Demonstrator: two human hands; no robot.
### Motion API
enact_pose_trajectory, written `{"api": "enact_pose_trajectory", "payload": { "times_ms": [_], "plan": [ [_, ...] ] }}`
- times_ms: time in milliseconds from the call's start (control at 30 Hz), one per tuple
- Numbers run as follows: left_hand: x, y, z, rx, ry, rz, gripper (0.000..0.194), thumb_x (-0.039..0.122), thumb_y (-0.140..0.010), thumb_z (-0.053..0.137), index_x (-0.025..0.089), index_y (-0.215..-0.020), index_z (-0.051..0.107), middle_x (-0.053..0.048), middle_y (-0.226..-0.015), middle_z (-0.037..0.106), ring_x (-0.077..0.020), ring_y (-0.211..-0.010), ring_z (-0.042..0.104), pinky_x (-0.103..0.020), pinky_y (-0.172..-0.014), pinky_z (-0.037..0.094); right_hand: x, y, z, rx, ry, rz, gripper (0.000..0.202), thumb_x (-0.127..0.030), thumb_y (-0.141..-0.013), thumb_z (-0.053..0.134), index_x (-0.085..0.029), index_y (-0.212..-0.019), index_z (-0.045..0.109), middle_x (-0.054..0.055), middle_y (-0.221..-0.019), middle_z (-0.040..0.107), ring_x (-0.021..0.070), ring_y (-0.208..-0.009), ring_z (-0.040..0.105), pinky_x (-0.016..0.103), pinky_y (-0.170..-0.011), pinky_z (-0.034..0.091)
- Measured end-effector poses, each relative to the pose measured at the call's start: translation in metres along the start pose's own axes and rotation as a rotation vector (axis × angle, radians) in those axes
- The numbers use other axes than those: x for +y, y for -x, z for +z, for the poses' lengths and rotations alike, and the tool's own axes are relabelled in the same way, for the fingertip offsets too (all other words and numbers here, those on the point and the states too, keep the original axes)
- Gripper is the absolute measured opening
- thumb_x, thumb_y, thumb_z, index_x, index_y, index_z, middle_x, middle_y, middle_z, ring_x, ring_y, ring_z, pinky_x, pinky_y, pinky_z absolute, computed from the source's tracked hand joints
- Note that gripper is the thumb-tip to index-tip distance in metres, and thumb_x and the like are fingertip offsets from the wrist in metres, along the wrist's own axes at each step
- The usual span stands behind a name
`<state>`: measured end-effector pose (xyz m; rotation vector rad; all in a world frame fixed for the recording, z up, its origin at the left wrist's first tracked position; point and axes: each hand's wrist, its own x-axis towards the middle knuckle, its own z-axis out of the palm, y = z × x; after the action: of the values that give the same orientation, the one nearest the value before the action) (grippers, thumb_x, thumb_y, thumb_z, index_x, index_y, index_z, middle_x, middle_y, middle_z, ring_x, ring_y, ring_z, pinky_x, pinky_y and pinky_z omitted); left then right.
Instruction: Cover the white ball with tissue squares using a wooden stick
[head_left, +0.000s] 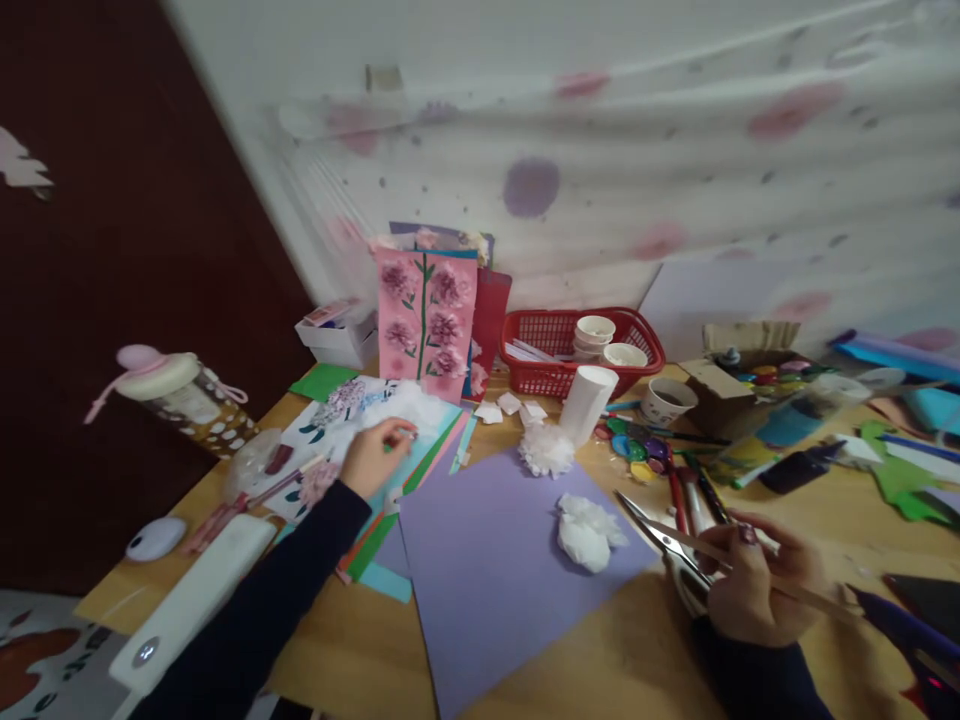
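My left hand (379,455) is over the stacked papers at the left, its fingers curled together; whatever is in them, if anything, is too small to make out. Below it lie white sheets with printed flowers (337,410) and colored paper strips (431,462). At the right, my right hand (765,585) is closed round a thin wooden stick (814,598). Silver scissors (667,540) lie beside and partly under that hand. Between my hands is a purple sheet (487,600), bearing a crumpled white tissue ball (586,535) and a ruffled white tissue flower (546,450).
Behind stand a pink flower card (427,320), a red basket (525,380) with paper cups, and a white paper roll (589,405). Paint pots (637,450) and pens crowd the right. A bottle (187,400) and a white device (195,600) are at the left.
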<state>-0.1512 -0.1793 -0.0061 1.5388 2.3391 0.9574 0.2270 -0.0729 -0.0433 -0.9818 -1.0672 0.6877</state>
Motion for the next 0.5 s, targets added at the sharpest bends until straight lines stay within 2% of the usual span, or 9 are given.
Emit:
{"api": "enact_pose_trajectory", "payload": {
  "times_ms": [33, 100, 167, 267, 367, 433, 500],
  "plan": [
    [-0.011, -0.01, -0.009, 0.086, -0.036, -0.042, 0.027, 0.024, -0.083, 0.048, 0.013, -0.102, 0.063, -0.005, -0.075, 0.069, -0.0214, -0.077, 0.067, -0.032, -0.076, 0.052, -0.001, 0.001, 0.0, -0.003, 0.013, 0.008, 0.033, -0.049, -0.07, 0.068, -0.02, -0.08, 0.058, -0.004, -0.046, 0.058, 0.0145, -0.028, 0.046, 0.027, -0.027, 0.032],
    [-0.029, -0.03, -0.021, 0.178, -0.102, -0.094, 0.028, 0.025, -0.081, 0.051, 0.012, -0.103, 0.063, -0.009, -0.089, 0.069, -0.0236, -0.082, 0.065, -0.035, -0.081, 0.051, -0.003, 0.005, 0.0, -0.029, 0.02, 0.025, 0.036, -0.053, -0.071, 0.068, -0.019, -0.081, 0.057, -0.004, -0.047, 0.058, 0.0148, -0.029, 0.047, 0.027, -0.028, 0.034],
    [-0.039, -0.045, -0.024, 0.207, -0.153, -0.105, 0.027, 0.025, -0.081, 0.055, 0.012, -0.102, 0.065, -0.012, -0.102, 0.066, -0.0258, -0.093, 0.063, -0.038, -0.09, 0.048, -0.002, 0.007, 0.0, -0.063, 0.002, 0.0, 0.037, -0.054, -0.074, 0.066, -0.018, -0.082, 0.057, -0.004, -0.048, 0.058, 0.0144, -0.029, 0.047, 0.027, -0.029, 0.034],
    [-0.044, -0.059, -0.016, 0.184, -0.212, -0.11, 0.02, 0.026, -0.08, 0.065, 0.011, -0.094, 0.068, -0.014, -0.106, 0.064, -0.0308, -0.111, 0.056, -0.043, -0.103, 0.04, 0.002, 0.009, -0.003, -0.109, 0.008, -0.071, 0.036, -0.053, -0.079, 0.062, -0.018, -0.083, 0.058, -0.002, -0.05, 0.06, 0.0136, -0.03, 0.048, 0.027, -0.03, 0.035],
    [-0.048, -0.064, -0.009, 0.137, -0.236, -0.124, 0.024, 0.029, -0.087, 0.064, 0.013, -0.105, 0.064, -0.012, -0.115, 0.062, -0.0267, -0.109, 0.058, -0.046, -0.097, 0.047, 0.008, 0.008, -0.007, -0.156, 0.038, -0.1, 0.035, -0.052, -0.081, 0.061, -0.017, -0.083, 0.058, -0.002, -0.05, 0.06, 0.0134, -0.031, 0.048, 0.026, -0.031, 0.037],
    [-0.052, -0.066, -0.01, 0.115, -0.232, -0.127, 0.031, 0.033, -0.092, 0.058, 0.016, -0.117, 0.058, -0.01, -0.12, 0.06, -0.0235, -0.104, 0.061, -0.044, -0.088, 0.052, 0.01, 0.007, -0.009, -0.163, 0.051, -0.102, 0.036, -0.053, -0.081, 0.06, -0.016, -0.083, 0.059, -0.001, -0.05, 0.06, 0.0131, -0.031, 0.048, 0.026, -0.031, 0.037],
    [-0.055, -0.067, -0.015, 0.11, -0.223, -0.125, 0.034, 0.033, -0.092, 0.057, 0.016, -0.121, 0.056, -0.009, -0.121, 0.059, -0.0229, -0.101, 0.062, -0.043, -0.084, 0.054, 0.011, 0.006, -0.011, -0.147, 0.054, -0.105, 0.038, -0.053, -0.081, 0.06, -0.016, -0.084, 0.059, -0.001, -0.052, 0.06, 0.0124, -0.031, 0.049, 0.025, -0.031, 0.037]
  ]
}}
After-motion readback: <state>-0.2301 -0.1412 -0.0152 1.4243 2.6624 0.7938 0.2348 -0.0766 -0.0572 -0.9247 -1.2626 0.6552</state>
